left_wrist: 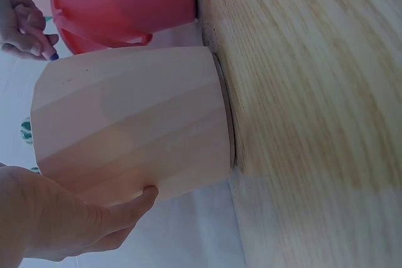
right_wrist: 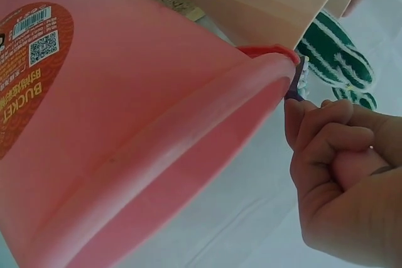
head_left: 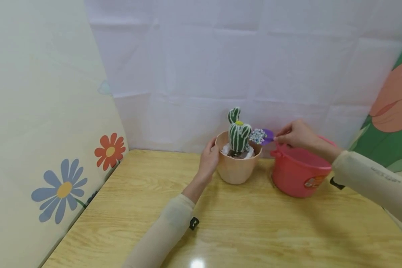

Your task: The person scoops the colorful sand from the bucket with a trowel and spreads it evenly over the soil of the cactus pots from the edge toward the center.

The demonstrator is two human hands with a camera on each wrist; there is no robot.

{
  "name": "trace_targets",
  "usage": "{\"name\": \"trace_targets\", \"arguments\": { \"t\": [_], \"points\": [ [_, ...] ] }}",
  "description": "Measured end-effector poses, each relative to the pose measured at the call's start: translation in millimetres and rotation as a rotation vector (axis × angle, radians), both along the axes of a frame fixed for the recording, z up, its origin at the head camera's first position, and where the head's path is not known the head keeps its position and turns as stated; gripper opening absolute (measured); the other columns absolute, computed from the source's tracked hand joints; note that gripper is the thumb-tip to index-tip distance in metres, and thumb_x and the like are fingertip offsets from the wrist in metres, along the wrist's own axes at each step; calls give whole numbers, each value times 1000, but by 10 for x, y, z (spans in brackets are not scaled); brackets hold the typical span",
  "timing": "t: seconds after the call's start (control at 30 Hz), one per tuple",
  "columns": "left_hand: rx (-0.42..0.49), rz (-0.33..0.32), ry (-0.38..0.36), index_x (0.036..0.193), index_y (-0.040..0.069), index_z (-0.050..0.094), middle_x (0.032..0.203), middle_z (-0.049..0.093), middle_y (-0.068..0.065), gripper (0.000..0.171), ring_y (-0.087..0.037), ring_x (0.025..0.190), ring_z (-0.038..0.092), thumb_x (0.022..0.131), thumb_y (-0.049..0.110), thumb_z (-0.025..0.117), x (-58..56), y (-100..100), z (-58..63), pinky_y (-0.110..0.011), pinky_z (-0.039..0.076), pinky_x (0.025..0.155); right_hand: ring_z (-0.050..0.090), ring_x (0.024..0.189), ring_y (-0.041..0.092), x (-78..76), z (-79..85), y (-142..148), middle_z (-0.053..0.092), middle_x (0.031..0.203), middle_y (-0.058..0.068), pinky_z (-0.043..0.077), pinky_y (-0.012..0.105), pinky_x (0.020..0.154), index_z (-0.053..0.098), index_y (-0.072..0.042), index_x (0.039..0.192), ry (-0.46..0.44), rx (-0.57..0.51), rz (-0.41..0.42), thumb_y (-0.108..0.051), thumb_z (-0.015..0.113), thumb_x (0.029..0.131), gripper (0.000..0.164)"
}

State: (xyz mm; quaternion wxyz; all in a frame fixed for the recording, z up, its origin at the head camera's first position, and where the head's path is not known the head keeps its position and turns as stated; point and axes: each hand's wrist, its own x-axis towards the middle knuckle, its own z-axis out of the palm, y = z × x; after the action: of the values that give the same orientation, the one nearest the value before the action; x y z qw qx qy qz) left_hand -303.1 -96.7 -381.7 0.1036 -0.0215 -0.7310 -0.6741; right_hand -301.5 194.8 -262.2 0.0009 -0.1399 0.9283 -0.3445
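One purple scoop, pink handle gripped in the right hand's curled fingers; blade sticks out past fingertips to the right rim of the pot, heaped with small pale bits, too many to count. Left hand: fingers lie loosely against the pot's left side. Counts: one pot, one green-and-white cactus inside it, one pinkish-red bucket right of it, one tabletop under it.
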Motion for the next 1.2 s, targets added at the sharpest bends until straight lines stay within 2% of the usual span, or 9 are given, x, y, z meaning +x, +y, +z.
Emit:
{"name": "trace_targets", "arguments": {
  "t": [0.47,0.63,0.7,0.77,1.0,1.2],
  "points": [
    [-8,0,2,154,10,44,154,46,-9,53,-25,141,40,103,24,44,18,25,14,-40,35,115,63,55,16,12,-17,-66,74,85,18,52,25,47,73,10,109,102,62,25,-8,72,93,24],
    [2,-6,9,154,9,44,153,47,-9,52,-25,141,40,104,22,44,6,29,9,-42,35,116,70,74,29,0,-33,-74,74,93,22,61,39,66,74,10,104,231,136,71,-4,71,92,19],
    [3,-8,7,154,9,44,153,47,-9,52,-25,141,40,104,23,44,3,30,5,-42,35,116,71,82,34,-6,-47,-72,73,94,23,61,44,74,74,10,103,288,168,83,-3,70,91,18],
    [5,-10,7,154,9,44,153,47,-9,52,-26,141,40,103,22,44,-3,29,-3,-42,35,116,71,83,35,2,-52,-76,73,95,24,61,47,76,74,10,103,320,183,88,-1,69,91,17],
    [-1,-8,-9,155,10,43,155,44,-9,53,-26,142,38,103,22,44,0,17,-9,-42,34,116,71,84,33,68,-32,-75,73,97,23,60,47,76,75,9,105,401,237,81,-1,68,92,18],
    [-7,-1,-16,155,11,43,155,45,-9,54,-26,141,39,103,24,45,-2,-1,-3,-42,35,115,62,69,22,138,-36,-36,73,85,15,56,42,66,76,7,101,489,259,108,-2,68,92,15]
  ]
}}
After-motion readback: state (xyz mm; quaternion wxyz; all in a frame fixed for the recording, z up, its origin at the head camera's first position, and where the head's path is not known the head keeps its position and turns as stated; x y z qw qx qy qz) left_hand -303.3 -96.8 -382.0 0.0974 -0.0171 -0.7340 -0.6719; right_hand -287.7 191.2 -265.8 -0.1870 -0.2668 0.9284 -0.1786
